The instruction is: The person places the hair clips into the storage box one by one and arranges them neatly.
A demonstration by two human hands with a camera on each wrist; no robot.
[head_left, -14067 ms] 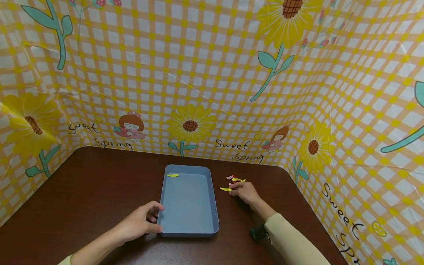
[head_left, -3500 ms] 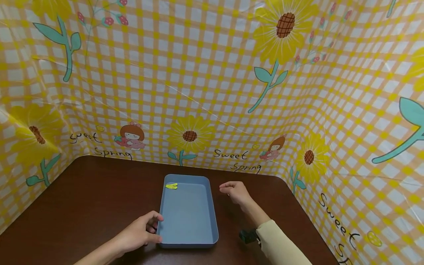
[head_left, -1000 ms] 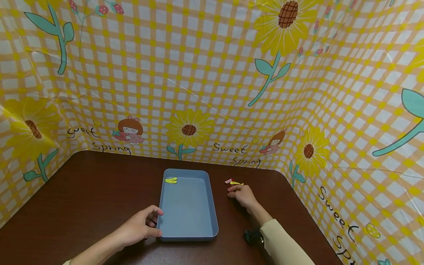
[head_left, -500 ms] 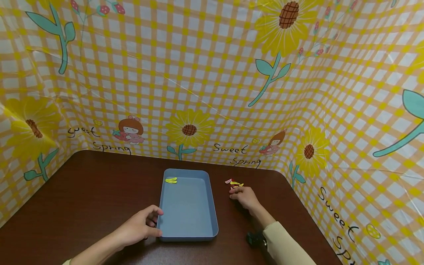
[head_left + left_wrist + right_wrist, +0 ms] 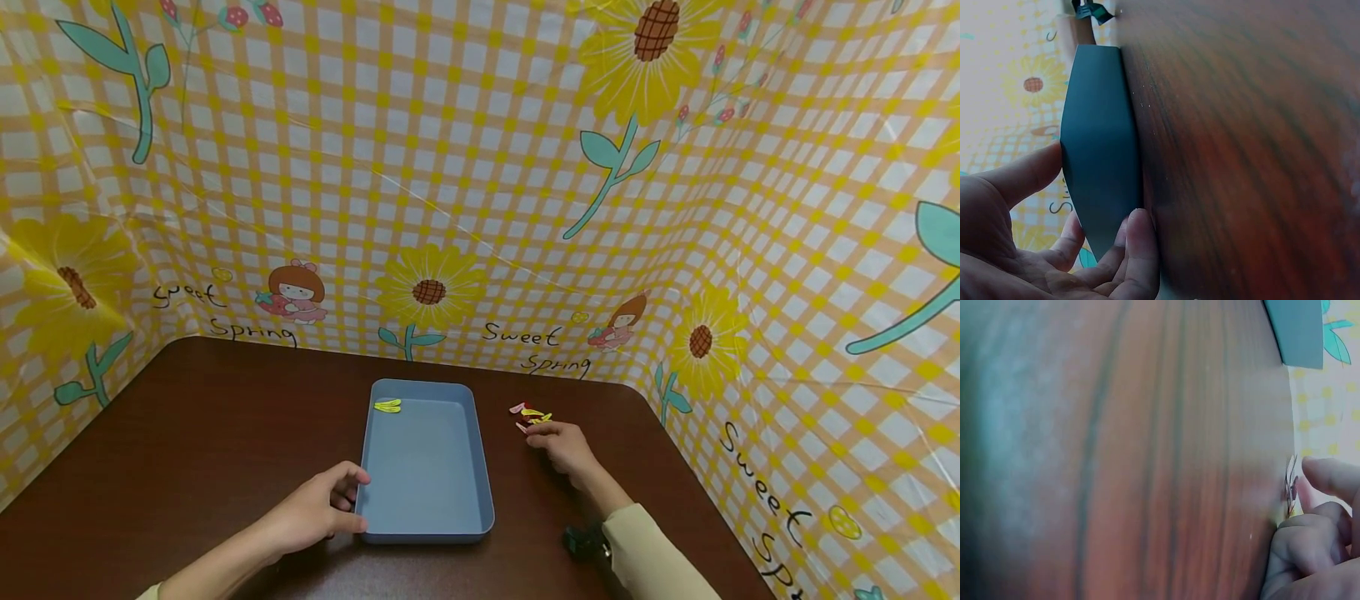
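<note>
Cloth (image 5: 480, 196) backs the brown table (image 5: 240, 417), left hand (image 5: 318, 507) gripping a tray (image 5: 423, 467), right hand (image 5: 568, 451) bent at clips (image 5: 532, 412), hold unclear.

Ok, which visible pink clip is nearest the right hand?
The front pink clip, at the fingertips of the right hand; the back pink clip lies apart from the hand.

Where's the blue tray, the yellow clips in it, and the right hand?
Blue tray (image 5: 423, 475), head view, on its bare floor.
Yellow clips (image 5: 387, 407), head view, on the pair's middle.
Right hand (image 5: 567, 450), head view, on the back of it.
</note>
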